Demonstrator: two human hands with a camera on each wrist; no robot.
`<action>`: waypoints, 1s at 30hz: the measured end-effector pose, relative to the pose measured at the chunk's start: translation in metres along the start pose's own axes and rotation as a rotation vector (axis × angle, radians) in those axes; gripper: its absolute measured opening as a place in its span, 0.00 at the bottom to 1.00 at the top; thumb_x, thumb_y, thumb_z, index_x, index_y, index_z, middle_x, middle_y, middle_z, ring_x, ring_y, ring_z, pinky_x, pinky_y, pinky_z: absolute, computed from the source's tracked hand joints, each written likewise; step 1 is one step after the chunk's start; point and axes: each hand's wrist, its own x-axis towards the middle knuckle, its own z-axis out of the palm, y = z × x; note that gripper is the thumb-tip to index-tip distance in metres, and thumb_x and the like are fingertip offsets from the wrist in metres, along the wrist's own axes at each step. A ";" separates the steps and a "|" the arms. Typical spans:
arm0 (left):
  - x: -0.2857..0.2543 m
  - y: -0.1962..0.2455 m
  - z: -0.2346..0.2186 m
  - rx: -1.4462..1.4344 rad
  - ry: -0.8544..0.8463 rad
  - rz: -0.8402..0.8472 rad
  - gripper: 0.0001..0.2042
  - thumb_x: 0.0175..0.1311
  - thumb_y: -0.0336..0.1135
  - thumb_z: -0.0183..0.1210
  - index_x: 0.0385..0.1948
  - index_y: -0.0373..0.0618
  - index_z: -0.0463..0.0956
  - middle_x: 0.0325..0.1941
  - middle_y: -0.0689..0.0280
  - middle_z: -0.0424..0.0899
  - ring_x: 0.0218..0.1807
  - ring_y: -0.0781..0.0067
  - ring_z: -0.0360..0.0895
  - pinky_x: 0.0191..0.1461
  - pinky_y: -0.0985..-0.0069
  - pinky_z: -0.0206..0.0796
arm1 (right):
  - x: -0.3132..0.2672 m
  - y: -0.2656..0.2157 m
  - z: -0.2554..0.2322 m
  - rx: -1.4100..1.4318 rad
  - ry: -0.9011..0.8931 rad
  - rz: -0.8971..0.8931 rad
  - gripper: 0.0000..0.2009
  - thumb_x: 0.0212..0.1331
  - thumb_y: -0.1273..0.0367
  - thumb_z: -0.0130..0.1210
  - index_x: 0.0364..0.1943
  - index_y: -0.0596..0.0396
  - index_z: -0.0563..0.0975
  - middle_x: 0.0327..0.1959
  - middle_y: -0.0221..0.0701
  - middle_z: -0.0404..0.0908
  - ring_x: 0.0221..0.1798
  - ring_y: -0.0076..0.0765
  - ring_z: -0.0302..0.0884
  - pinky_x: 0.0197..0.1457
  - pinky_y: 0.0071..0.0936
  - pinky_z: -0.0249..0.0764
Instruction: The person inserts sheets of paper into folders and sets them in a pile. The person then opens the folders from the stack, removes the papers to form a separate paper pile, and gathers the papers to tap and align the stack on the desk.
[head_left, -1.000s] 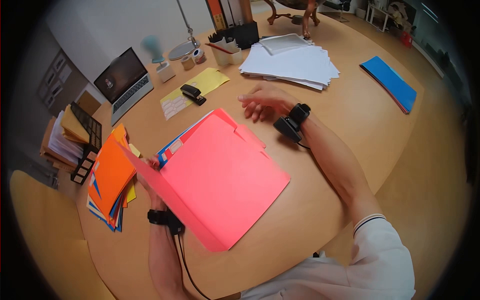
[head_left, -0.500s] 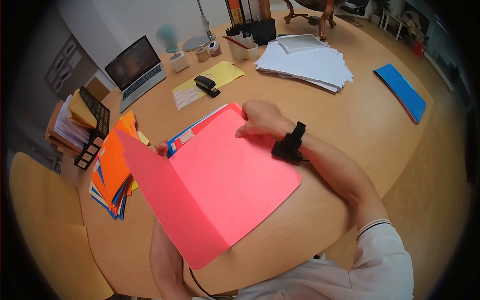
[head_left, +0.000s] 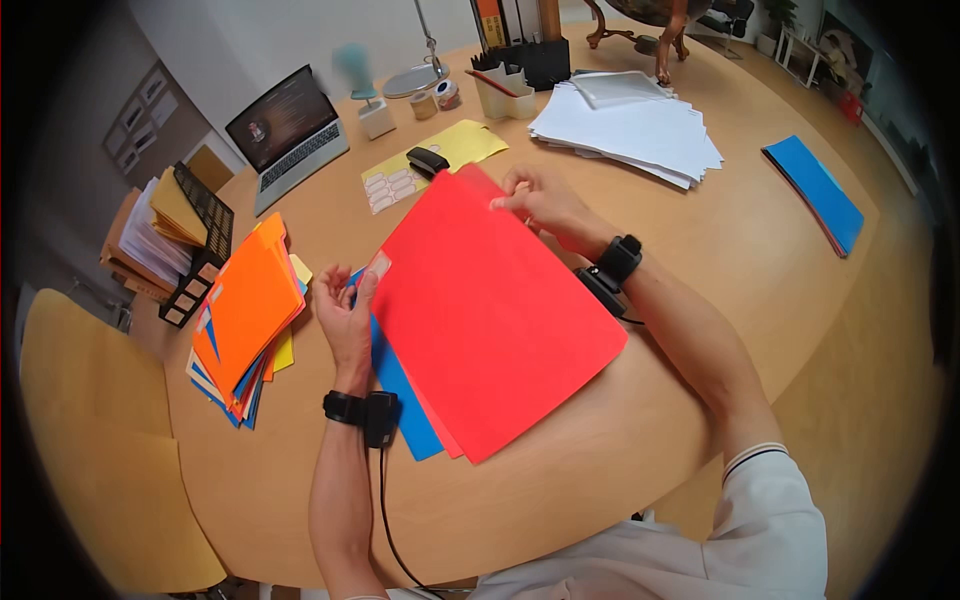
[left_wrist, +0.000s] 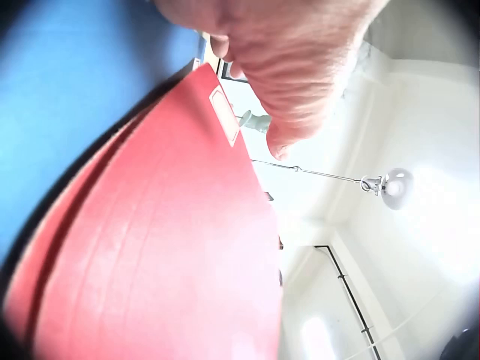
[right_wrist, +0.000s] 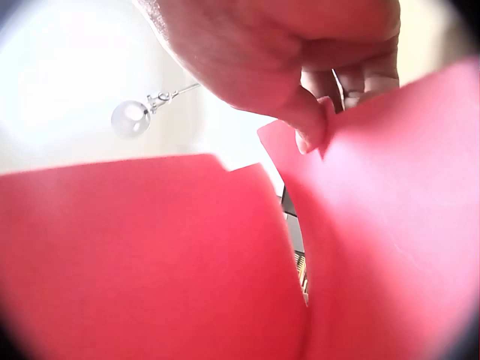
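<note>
A red folder [head_left: 490,310] with a white label lies at a slant over a blue folder [head_left: 410,405], with a pinkish layer showing at its lower edge. At its upper edge the right hand [head_left: 550,212] pinches a flap; in the right wrist view this hand [right_wrist: 270,52] has its thumb on the raised red sheet [right_wrist: 405,187]. Beside the label, the left hand [head_left: 345,325] is held with its thumb raised and fingers loosely bent. The left wrist view shows that thumb apart from the red folder [left_wrist: 172,225], the blue folder [left_wrist: 67,97] behind.
Orange and other coloured folders [head_left: 250,310] are piled at the left, near a black file rack [head_left: 205,220]. Farther back are a laptop [head_left: 290,130], a stapler [head_left: 428,161] on a yellow sheet [head_left: 480,143] and white papers [head_left: 630,135]. Blue folders [head_left: 818,195] lie at the right.
The raised pink cover on the left has come down out of sight, and the red folder now lies uppermost. The left hand has come into view beside it; the right hand has shifted to its upper edge.
</note>
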 end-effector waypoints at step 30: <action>0.054 -0.027 -0.201 -0.077 0.603 -0.132 0.16 0.67 0.31 0.66 0.52 0.33 0.78 0.51 0.61 0.86 0.46 0.74 0.83 0.51 0.75 0.76 | 0.011 0.024 -0.027 -0.276 0.003 0.010 0.03 0.58 0.75 0.61 0.33 0.60 0.84 0.27 0.27 0.82 0.26 0.19 0.75 0.24 0.20 0.70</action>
